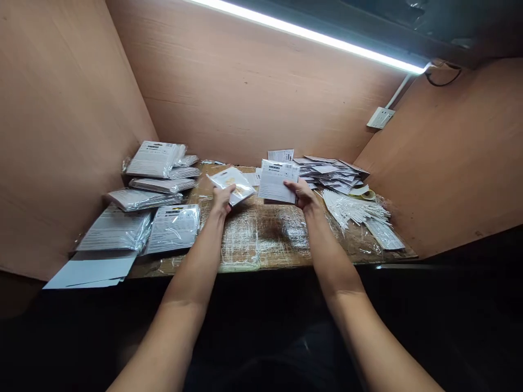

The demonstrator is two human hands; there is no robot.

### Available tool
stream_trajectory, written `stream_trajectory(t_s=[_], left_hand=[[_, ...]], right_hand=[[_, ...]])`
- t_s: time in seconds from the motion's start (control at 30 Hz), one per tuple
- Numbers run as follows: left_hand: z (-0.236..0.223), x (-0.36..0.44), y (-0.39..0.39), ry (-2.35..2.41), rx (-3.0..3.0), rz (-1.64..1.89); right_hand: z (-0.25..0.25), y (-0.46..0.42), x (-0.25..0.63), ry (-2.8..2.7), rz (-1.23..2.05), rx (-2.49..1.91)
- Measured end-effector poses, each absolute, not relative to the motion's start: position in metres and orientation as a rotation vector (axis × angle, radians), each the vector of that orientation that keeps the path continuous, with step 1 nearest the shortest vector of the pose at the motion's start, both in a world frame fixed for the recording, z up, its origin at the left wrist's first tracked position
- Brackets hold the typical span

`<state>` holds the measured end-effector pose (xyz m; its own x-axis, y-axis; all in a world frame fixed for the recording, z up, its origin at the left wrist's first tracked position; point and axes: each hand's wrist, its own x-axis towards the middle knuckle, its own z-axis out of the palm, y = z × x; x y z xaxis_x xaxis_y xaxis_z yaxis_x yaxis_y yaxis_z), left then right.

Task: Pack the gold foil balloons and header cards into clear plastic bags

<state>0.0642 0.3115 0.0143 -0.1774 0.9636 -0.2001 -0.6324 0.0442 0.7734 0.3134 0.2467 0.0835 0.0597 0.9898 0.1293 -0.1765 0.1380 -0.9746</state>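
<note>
Over the table [261, 239], hands [223, 200] [301, 196] hold packets [231, 186] [278, 181], probably cards

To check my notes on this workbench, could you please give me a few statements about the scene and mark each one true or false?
1. The left hand holds a clear plastic packet. True.
2. The right hand is empty. False: it holds a white barcoded card.
3. A wall socket sits on the panelling at the right. True.
4. The strip light overhead is off. False: it is lit.
5. Plastic-sleeved packets lie on the bench to the left of the hands. True.
</note>
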Motion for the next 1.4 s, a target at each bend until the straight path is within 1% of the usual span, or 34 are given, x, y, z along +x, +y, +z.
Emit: stream_trajectory(t_s=[0.1, 0.17, 0.3, 0.47, 0.6, 0.67, 0.77, 0.8, 0.83, 0.9, 1.0, 1.1, 1.23, 1.33, 1.4], left_hand=[[0.011, 0.097, 0.293, 0.687, 0.589, 1.207], [0.007, 0.114, 0.282, 0.628, 0.57, 1.106], [0.0, 0.127, 0.276, 0.662, 0.481, 1.103], [0.0, 0.123, 0.279, 0.559, 0.457, 1.101], [0.0, 0.122, 0.279, 0.555, 0.45, 1.094], [-0.001, 0.122, 0.28, 0.548, 0.444, 1.096], [-0.002, 0.124, 0.28, 0.552, 0.435, 1.092], [-0.002, 0.125, 0.279, 0.559, 0.431, 1.097], [-0.002, 0.126, 0.279, 0.575, 0.426, 1.111], [-0.002, 0.13, 0.277, 0.626, 0.418, 1.172], [-0.002, 0.132, 0.275, 0.671, 0.434, 1.283], [-0.001, 0.132, 0.275, 0.653, 0.445, 1.356], [-0.002, 0.13, 0.277, 0.632, 0.417, 1.384], [-0.002, 0.132, 0.277, 0.629, 0.415, 1.389], [-0.002, 0.135, 0.275, 0.604, 0.424, 1.374]], right_hand=[[0.093, 0.25, 0.316, -1.239, 1.235, -1.025], [0.094, 0.259, 0.309, -1.3, 1.283, -1.148], [0.092, 0.275, 0.304, -1.236, 1.332, -1.329], [0.088, 0.283, 0.31, -1.218, 1.134, -1.39], [0.099, 0.288, 0.323, -1.15, 0.85, -1.446], [0.112, 0.289, 0.338, -1.101, 0.552, -1.485], [0.132, 0.284, 0.365, -0.993, 0.003, -1.485], [0.136, 0.281, 0.372, -0.972, -0.097, -1.466], [0.138, 0.279, 0.375, -0.98, -0.12, -1.446], [0.135, 0.274, 0.374, -1.07, -0.03, -1.403], [0.12, 0.267, 0.358, -1.235, 0.271, -1.316], [0.111, 0.263, 0.351, -1.174, 0.488, -1.237], [0.12, 0.261, 0.362, -1.065, 0.606, -1.162], [0.124, 0.261, 0.356, -1.209, 0.721, -1.156], [0.119, 0.265, 0.339, -1.326, 0.71, -1.235]])
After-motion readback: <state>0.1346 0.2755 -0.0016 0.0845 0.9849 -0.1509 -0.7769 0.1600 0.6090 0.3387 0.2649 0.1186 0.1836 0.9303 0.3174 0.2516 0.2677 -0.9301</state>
